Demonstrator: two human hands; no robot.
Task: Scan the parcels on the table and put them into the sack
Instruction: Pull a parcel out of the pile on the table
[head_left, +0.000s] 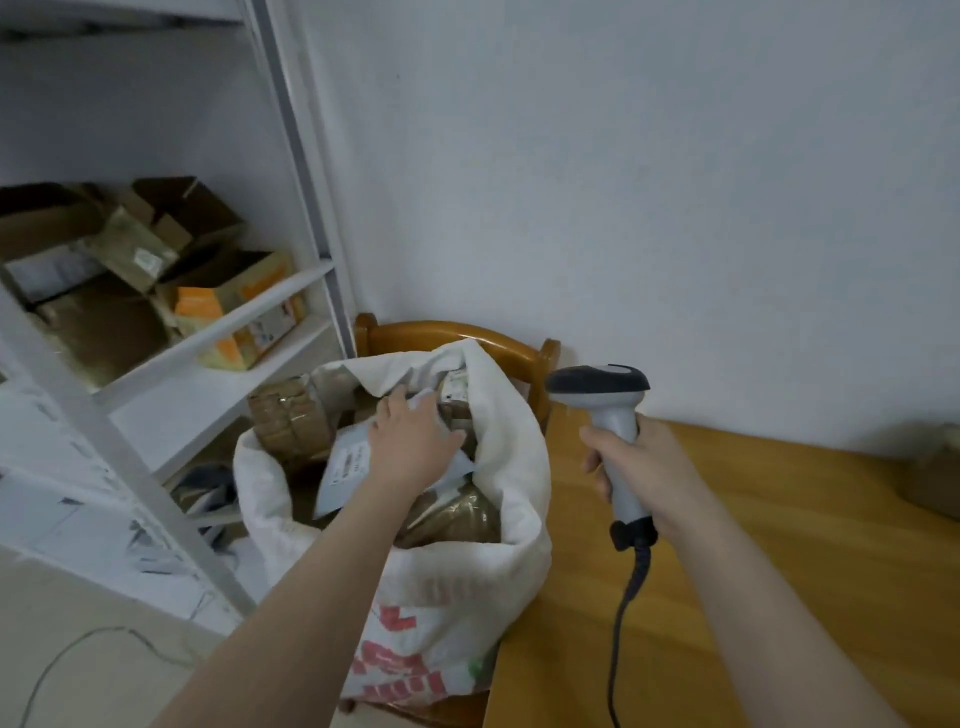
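One white sack (519, 457) with red print on its front, mouth open, set on one wooden chair (457, 332).

Rests the left hand (410, 441) inside the sack's mouth, palm down and fingers stretched flat, not curled, on one white parcel (345, 462) with a printed label. Lies tilted, that parcel, on top of the load in the sack.

In the sack beside it, three brown parcels that can be counted:
- one taped brown parcel (291, 421) upright against the sack's left wall
- one shiny brown parcel (460, 514) at the sack's near side
- one labelled brown parcel (457, 387) at the sack's far side, mostly hidden

Just right of the sack, grips one grey scanner (605, 387) by the handle in the right hand (641, 467), fingers curled round it, dark head turned toward the sack. Trails one dark cable (623, 623) from the handle's base.

Below that hand, one wooden worktop (779, 597), its edge against the sack's right side. Far right of the sack, on the worktop by the wall, one more parcel (935, 467), blurred.

Left of the sack, one white shelf unit (218, 322) with several cardboard boxes (130, 249); exact number unclear.
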